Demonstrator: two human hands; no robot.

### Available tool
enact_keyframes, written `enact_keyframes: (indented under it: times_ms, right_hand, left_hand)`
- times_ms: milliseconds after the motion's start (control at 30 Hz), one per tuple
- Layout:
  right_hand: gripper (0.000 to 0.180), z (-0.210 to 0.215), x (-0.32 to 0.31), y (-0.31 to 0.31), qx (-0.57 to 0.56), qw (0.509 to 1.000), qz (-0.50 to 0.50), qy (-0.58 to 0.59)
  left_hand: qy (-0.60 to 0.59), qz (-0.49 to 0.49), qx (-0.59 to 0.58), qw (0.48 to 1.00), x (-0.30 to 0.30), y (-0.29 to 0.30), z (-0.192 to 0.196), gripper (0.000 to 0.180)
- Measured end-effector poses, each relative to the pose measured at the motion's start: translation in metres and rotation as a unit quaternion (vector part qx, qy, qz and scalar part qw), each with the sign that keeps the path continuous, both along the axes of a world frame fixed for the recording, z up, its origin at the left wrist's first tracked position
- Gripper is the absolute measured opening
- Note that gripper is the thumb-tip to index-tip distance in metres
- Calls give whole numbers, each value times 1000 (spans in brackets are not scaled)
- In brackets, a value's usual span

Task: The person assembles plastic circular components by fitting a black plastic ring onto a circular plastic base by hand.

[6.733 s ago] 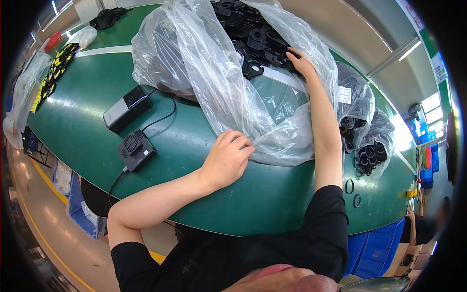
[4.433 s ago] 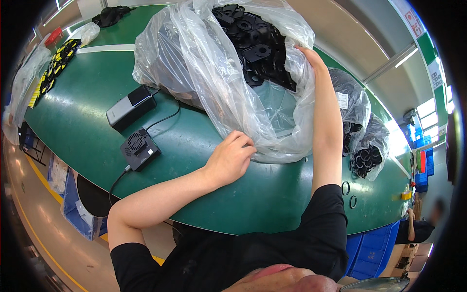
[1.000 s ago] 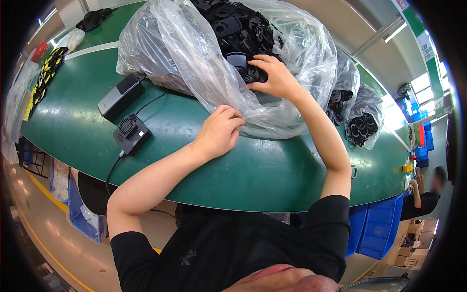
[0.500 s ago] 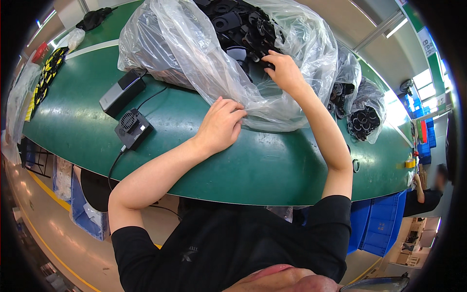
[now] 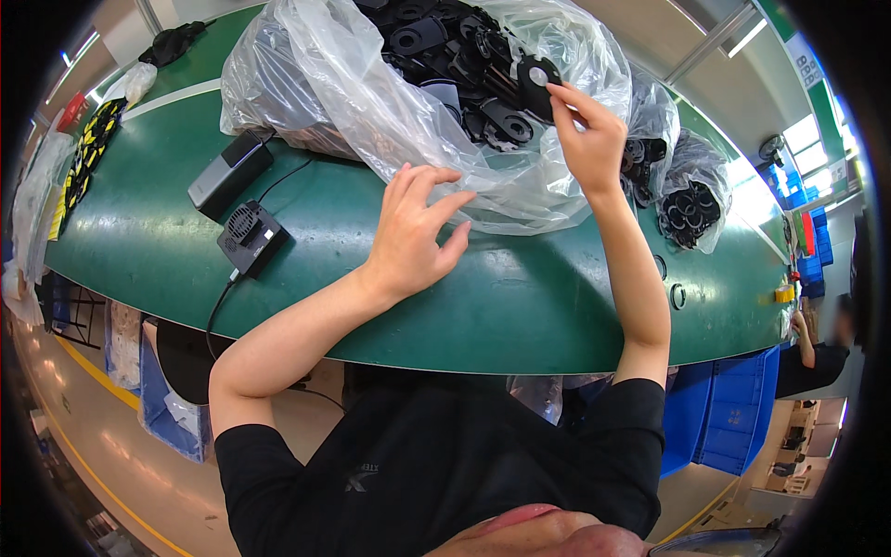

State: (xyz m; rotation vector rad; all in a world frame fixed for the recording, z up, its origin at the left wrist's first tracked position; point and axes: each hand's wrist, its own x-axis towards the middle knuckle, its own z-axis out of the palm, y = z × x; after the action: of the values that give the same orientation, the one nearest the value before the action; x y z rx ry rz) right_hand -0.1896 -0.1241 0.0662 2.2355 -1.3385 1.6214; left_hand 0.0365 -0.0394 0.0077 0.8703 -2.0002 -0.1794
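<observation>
A large clear plastic bag [image 5: 371, 102] lies open on the green table, filled with black plastic parts [image 5: 436, 46]. Pinched in the fingers of my right hand [image 5: 594, 139] is a flat black plastic part [image 5: 535, 88] with a round hole, raised over the bag's mouth. My left hand [image 5: 411, 227] hovers at the near edge of the bag, fingers spread and holding nothing. Whether its fingertips touch the plastic I cannot tell.
Smaller bags of black rings [image 5: 690, 213] stand to the right, and a loose black ring [image 5: 678, 296] lies near the table's edge. Left of the bag are a grey-black box [image 5: 230, 174] and a cabled black device [image 5: 252, 239]. Blue crates [image 5: 733, 408] sit below right.
My right hand has come up out of the bag toward the right, bringing a flat black plastic part. The left hand's fingers have spread and let go of the bag's edge.
</observation>
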Motion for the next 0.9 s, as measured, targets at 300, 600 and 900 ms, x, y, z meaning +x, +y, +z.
enact_keyframes:
  times_ms: [300, 600, 900]
  right_hand:
    - [24, -6, 2, 108, 225, 938, 123, -234]
    - [37, -18, 1, 135, 387, 794, 230, -410]
    - [28, -25, 29, 153, 267, 923, 154, -231]
  left_hand:
    - [-35, 61, -61, 996, 3, 9, 14, 38]
    - [-36, 78, -88, 992, -2, 18, 27, 37]
    - [109, -159, 198, 961, -4, 32, 17, 36]
